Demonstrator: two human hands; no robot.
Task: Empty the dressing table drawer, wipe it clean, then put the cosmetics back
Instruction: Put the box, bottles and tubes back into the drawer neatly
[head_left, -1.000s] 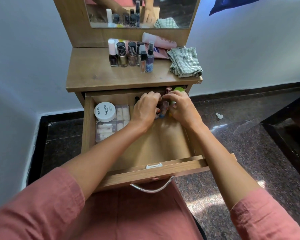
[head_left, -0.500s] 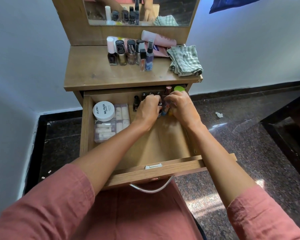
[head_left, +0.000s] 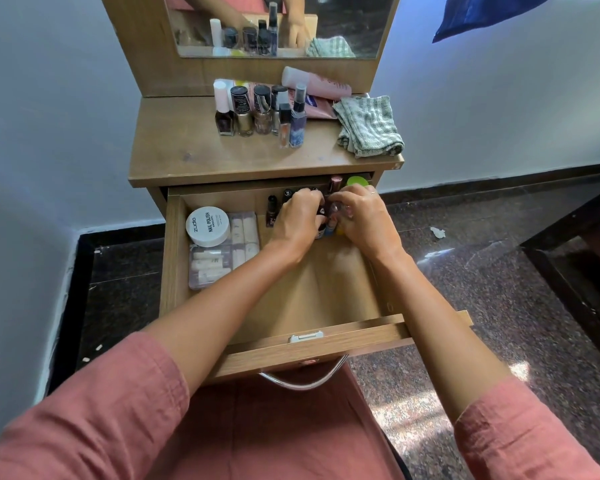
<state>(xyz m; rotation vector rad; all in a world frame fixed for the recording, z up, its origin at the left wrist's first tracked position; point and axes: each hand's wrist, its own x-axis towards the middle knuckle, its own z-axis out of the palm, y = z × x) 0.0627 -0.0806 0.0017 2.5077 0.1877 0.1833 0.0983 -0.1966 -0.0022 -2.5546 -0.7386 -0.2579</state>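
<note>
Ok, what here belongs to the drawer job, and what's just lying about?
Job: open wooden drawer; small cosmetic bottles gripped by left hand and right hand; white nail-polish tub; clear plastic box; tabletop bottles; green checked cloth.
Lying about: blue hanging fabric; white floor scrap.

My salmon-pink cotton sleeves point(head_left: 84, 420): plain. Light-brown wooden drawer point(head_left: 312, 355): straight grain, white plastic latch point(head_left: 305, 337). White round plastic tub point(head_left: 207, 226): black lettering. Folded woven cloth point(head_left: 368, 126): green-and-white check. Pale pink squeeze tube point(head_left: 316, 83), lime-green round lid point(head_left: 357, 181). Small cosmetic bottles point(head_left: 329, 230) I'm holding: red, blue, yellow bits (caps mostly black). Polished stone floor point(head_left: 499, 278): speckled brown and black. Navy hanging fabric point(head_left: 482, 15): plain. Painted wall point(head_left: 49, 98): pale bluish white.
</note>
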